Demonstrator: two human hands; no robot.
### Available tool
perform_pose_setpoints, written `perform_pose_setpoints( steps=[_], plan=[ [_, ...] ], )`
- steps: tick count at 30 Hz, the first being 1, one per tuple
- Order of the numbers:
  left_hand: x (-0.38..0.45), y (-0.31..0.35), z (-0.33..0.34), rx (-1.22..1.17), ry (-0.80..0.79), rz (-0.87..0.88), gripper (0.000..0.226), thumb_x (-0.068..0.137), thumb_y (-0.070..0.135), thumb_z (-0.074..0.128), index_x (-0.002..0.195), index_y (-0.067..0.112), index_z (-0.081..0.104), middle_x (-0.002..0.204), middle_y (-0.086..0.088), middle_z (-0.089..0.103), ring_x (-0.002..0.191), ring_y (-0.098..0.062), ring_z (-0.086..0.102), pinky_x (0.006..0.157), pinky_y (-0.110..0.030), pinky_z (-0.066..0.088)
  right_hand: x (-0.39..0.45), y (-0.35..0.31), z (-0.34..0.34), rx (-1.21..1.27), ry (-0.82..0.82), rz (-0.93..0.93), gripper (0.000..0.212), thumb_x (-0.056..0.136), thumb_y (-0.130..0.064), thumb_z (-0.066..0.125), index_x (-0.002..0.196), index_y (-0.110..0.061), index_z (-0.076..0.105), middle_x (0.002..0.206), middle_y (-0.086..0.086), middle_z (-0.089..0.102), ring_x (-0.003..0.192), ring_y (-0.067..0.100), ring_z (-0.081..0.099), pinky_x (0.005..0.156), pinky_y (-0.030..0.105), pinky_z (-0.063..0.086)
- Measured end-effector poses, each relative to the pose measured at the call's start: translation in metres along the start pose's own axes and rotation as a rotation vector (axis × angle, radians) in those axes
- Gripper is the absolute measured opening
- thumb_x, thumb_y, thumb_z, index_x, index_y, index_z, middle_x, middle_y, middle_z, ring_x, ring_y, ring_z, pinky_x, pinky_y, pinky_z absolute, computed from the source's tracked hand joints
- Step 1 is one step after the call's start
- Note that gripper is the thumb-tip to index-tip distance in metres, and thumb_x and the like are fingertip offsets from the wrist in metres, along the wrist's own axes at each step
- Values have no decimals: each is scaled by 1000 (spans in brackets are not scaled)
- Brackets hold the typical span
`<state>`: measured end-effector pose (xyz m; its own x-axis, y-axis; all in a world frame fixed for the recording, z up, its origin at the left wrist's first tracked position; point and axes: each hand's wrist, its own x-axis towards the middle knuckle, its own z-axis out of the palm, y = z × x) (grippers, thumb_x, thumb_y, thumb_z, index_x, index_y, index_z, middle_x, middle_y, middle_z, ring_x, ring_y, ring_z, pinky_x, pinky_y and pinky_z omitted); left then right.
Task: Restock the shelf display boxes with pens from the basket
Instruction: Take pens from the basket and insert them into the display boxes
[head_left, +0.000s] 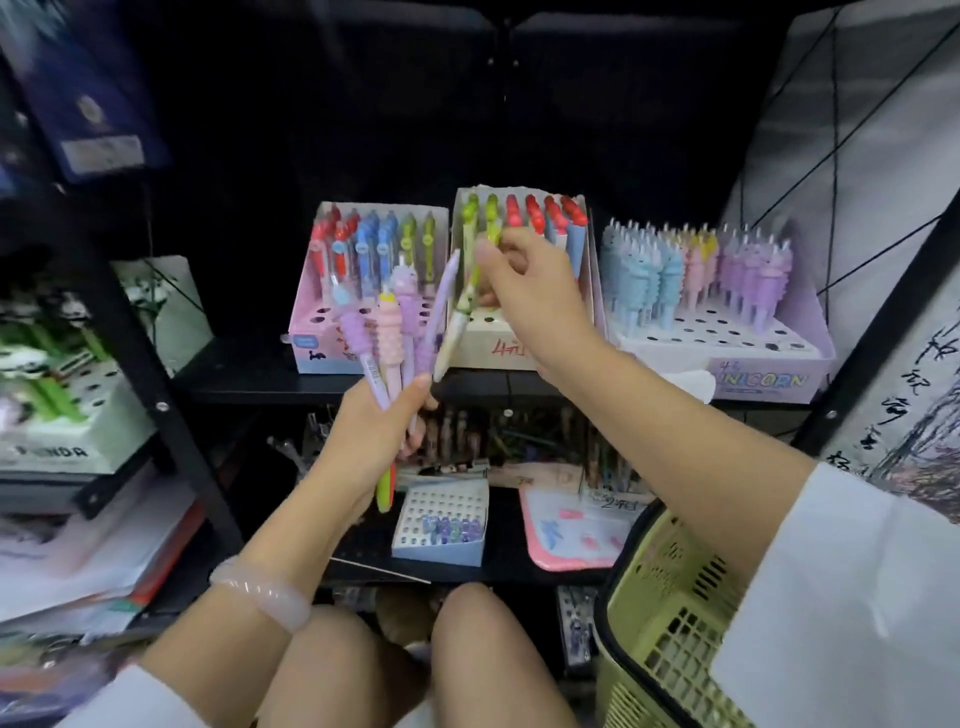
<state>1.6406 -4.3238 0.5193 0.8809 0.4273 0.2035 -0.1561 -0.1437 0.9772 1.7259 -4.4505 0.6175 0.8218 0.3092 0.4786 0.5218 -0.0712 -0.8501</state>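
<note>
While she crouches at the shelf: both hands work in front of the middle display box (498, 338).
Left hand (374, 436): just below the box's left corner, fingers curled tight round a bunch of pens (389, 338).
Right hand (524, 291): over the box's front holes, fingertips pinching a green pen (462, 312), tilted.
Basket (670, 613): well below and right of the box, beside her knee.
Unicorn box (753, 379): touching its right side.

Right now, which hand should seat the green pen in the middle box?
Right. The right hand already pinches the green pen just above the middle display box, over its open holes. The left hand grips a bundle of pens, so it is occupied.
</note>
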Motion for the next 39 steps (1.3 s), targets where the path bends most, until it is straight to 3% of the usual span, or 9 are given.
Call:
perform_pose_setpoints(
  steps=[3, 5, 9, 14, 26, 30, 33, 36, 39],
  plan=[
    [12, 0, -25, 4, 95, -28, 29, 92, 34, 55, 73, 13, 62, 41, 5, 49, 39, -9, 42, 45, -23, 35, 39, -21, 14, -69, 68, -102, 7, 94, -17, 53, 90, -18, 47, 81, 18, 65, 72, 29, 62, 71, 39, 53],
    [19, 1, -37, -16, 127, -14, 26, 92, 32, 55, 73, 14, 62, 42, 5, 50, 39, -8, 43, 43, -20, 36, 65, -28, 22, -259, 59, -155, 16, 92, -20, 56, 85, -19, 42, 80, 15, 66, 72, 26, 62, 66, 37, 49],
    [30, 3, -51, -56, 144, -9, 26, 92, 29, 56, 77, 9, 60, 44, 3, 49, 40, -9, 43, 40, -19, 36, 98, -24, 35, -673, -73, -136, 21, 91, -23, 57, 102, -7, 48, 100, 14, 63, 90, 28, 61, 75, 35, 47],
    [40, 4, -57, -55, 113, -5, 27, 93, 30, 55, 80, 7, 59, 43, 5, 45, 41, -9, 41, 41, -19, 35, 107, -15, 48, -790, -156, -79, 25, 95, -15, 49, 115, 0, 45, 109, 22, 60, 95, 36, 63, 83, 46, 51],
    [49, -4, -58, -67, 100, -25, 29, 91, 34, 55, 67, 21, 65, 44, 3, 47, 42, -11, 43, 44, -21, 38, 104, 10, 76, -1042, -195, 73, 17, 93, 0, 47, 107, 2, 57, 109, 16, 60, 97, 30, 62, 65, 29, 42],
    [48, -3, -58, -79, 90, -27, 30, 92, 34, 55, 65, 24, 66, 43, 4, 47, 41, -9, 43, 45, -20, 38, 103, 15, 77, -958, -91, 53, 10, 95, -11, 50, 94, -3, 55, 80, 5, 50, 83, 27, 58, 55, 29, 39],
    [48, 1, -57, -115, 88, -20, 32, 92, 32, 56, 64, 21, 66, 44, 4, 45, 41, -9, 42, 42, -19, 37, 92, 7, 74, -726, 8, -105, 26, 96, -21, 50, 117, -6, 50, 74, 1, 54, 63, 17, 55, 49, 27, 42],
    [49, 5, -53, -143, 93, -17, 30, 92, 29, 56, 66, 15, 64, 45, 1, 46, 40, -9, 41, 41, -18, 37, 70, -5, 73, -242, -184, 48, 25, 96, -30, 48, 111, -11, 57, 74, -1, 61, 57, 8, 56, 44, 16, 45],
    [47, 8, -46, -153, 69, 4, 27, 93, 27, 55, 70, 14, 64, 48, -2, 47, 40, -10, 40, 41, -20, 36, 51, -5, 73, -103, -496, 237, 23, 94, -27, 53, 96, -7, 62, 78, 2, 63, 56, 4, 57, 48, 13, 46]
  ],
)
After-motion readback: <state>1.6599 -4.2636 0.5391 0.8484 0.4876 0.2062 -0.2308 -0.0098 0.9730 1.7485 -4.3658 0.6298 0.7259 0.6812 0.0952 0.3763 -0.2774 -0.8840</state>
